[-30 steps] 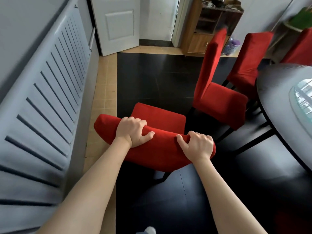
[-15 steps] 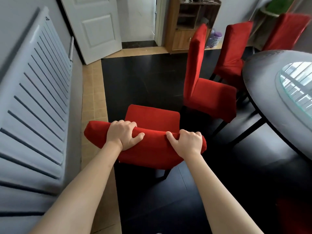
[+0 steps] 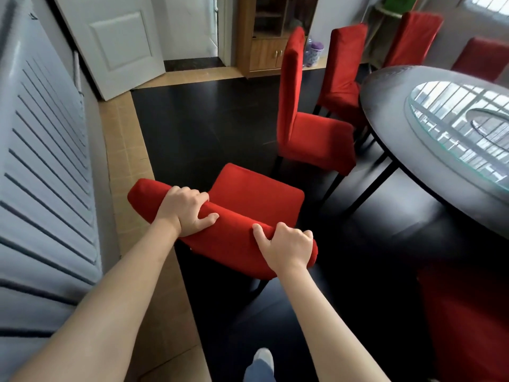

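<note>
A red fabric-covered chair [image 3: 256, 191] stands on the dark floor just in front of me, its back towards me. My left hand [image 3: 185, 210] grips the top of the backrest near its left end, fingers curled over the far side. My right hand [image 3: 286, 248] grips the same top edge near its right end. The chair's dark legs are mostly hidden below the backrest.
A round dark table [image 3: 429, 150] with a glass turntable [image 3: 462, 128] fills the right. Several more red chairs [image 3: 308, 128] stand around it. A grey slatted cabinet [image 3: 41, 161] lines the left wall. A white door [image 3: 115, 42] and a wooden cabinet [image 3: 264, 37] stand at the back.
The held chair's backrest has turned, its right end now nearer me than its left, and its seat points more towards the table. More of the table has come into view.
</note>
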Demonstrator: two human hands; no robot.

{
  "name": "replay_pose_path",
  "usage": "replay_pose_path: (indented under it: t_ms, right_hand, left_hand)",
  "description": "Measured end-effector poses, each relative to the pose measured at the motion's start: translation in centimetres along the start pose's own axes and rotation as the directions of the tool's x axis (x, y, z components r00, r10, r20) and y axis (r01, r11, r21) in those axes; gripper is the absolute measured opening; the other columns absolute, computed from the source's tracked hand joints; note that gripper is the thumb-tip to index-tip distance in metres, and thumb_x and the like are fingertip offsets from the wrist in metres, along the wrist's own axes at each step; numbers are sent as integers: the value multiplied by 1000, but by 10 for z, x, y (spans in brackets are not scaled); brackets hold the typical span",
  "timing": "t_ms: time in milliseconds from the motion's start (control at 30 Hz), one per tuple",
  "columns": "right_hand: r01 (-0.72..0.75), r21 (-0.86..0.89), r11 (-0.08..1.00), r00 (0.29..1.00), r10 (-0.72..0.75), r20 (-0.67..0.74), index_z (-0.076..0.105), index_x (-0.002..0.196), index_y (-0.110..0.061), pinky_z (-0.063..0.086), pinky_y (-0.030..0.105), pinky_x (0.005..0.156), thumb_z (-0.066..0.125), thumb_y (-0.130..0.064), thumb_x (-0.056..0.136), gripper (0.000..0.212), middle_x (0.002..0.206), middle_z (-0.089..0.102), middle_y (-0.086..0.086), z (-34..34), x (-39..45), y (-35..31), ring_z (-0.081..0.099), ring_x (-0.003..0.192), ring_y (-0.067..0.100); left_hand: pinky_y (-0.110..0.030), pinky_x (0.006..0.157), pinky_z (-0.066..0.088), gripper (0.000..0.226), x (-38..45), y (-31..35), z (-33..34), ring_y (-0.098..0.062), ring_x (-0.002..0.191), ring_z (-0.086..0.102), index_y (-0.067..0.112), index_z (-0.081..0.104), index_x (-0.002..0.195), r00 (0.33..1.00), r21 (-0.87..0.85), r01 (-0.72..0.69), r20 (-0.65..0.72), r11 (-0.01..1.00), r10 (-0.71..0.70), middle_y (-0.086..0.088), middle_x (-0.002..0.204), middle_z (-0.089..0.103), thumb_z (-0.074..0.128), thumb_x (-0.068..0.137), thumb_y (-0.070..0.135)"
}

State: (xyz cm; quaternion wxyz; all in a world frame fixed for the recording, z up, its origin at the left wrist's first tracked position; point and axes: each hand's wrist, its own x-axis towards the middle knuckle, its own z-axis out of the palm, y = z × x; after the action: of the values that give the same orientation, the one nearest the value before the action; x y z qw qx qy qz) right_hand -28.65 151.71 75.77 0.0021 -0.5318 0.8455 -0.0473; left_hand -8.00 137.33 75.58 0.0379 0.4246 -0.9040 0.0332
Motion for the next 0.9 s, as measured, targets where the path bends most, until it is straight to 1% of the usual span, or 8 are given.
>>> replay_pose_path:
  t_ms: [133, 233, 300, 400, 500, 567, 767, 900]
  right_hand:
    - [-10, -25, 1000, 1000, 10, -10, 47, 64, -16, 37, 36, 77, 17, -74, 81, 68, 61, 60, 2, -2, -10, -4, 49, 57, 21]
    - [-16, -30, 999, 1000, 16, 2, 51, 67, -16, 37, 37, 81, 17, -74, 82, 69, 63, 60, 1, -6, 9, 0, 55, 62, 22]
    - [-29, -24, 999, 999, 29, -27, 53, 68, -17, 38, 36, 80, 17, -74, 81, 69, 61, 60, -1, -4, 24, 6, 58, 62, 22]
    - [-32, -12, 999, 994, 31, -109, 52, 64, -16, 39, 35, 74, 13, -72, 79, 70, 56, 58, 1, 0, 36, 11, 57, 56, 24]
    - [-29, -17, 999, 995, 27, -93, 54, 65, -14, 39, 35, 72, 10, -72, 77, 73, 57, 59, 2, 1, 48, 15, 56, 55, 25]
    - [-31, -44, 999, 993, 26, -111, 55, 67, -14, 37, 35, 72, 8, -72, 75, 75, 59, 61, 3, 2, 63, 21, 57, 57, 26]
    - [-24, -7, 1000, 983, 22, -180, 58, 64, -13, 38, 35, 70, 15, -70, 77, 73, 54, 59, 5, 8, 107, 47, 57, 54, 29]
    - [-14, 12, 1000, 985, 15, -169, 56, 61, -14, 33, 33, 66, 16, -70, 77, 71, 51, 55, 2, 6, 133, 57, 54, 50, 26]
  left_hand:
    - [-36, 83, 40, 86, -3, 0, -3, -19, 85, 60, 21, 63, 104, 1000, 6, -2, 11, 1000, 2, 2, 92, 67, 3, 74, 74]
    - [-37, 85, 38, 87, 13, 4, -6, -20, 89, 60, 21, 62, 109, 999, 2, 37, -1, 999, -37, 1, 95, 67, 2, 72, 73]
    - [-37, 85, 38, 87, 26, 8, -6, -21, 90, 59, 23, 61, 109, 999, 9, 41, -4, 999, -40, 2, 96, 67, 1, 72, 72]
    - [-37, 83, 38, 84, 39, 7, -2, -20, 87, 59, 23, 63, 105, 1000, -3, 23, -16, 1000, -23, 3, 94, 68, 3, 73, 73]
    - [-37, 83, 37, 84, 49, 9, 0, -21, 87, 59, 23, 65, 104, 1000, -31, 14, -18, 999, -14, 3, 94, 68, 5, 73, 72]
    - [-38, 84, 36, 84, 63, 12, 2, -21, 87, 59, 23, 65, 105, 999, -26, 24, -23, 999, -24, 3, 94, 68, 4, 73, 72]
    - [-38, 81, 36, 85, 102, 27, 8, -22, 85, 59, 21, 66, 101, 998, -34, 47, -39, 998, -48, 2, 91, 68, 4, 73, 72]
    - [-37, 82, 37, 86, 126, 32, 9, -22, 85, 60, 22, 65, 105, 998, -48, 49, -24, 998, -50, 2, 92, 68, 3, 73, 72]
